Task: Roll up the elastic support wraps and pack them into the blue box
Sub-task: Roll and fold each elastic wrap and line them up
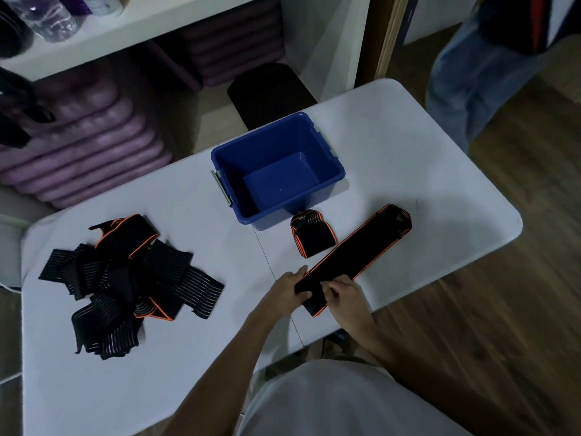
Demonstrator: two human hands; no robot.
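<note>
Both hands are working the near end of the flat wrap (355, 250): left hand (287, 292) is curling round the first fold w/ thumb on top, right hand (344, 297) is pinching the other edge, so they're sitting close together, clamped on the same strip. I'm starting the roll here, and it'll go best if I'm keeping the orange edges lined up and the tension even, else it'll cone out sideways. Strip is lying diagonal across the table (408, 146), far end up toward the right. Just beyond, one finished roll (312, 236) is waiting right beside the blue box (327, 180), which is looking empty. Off left, the pile of loose wraps (125, 284) is waiting too.
</note>
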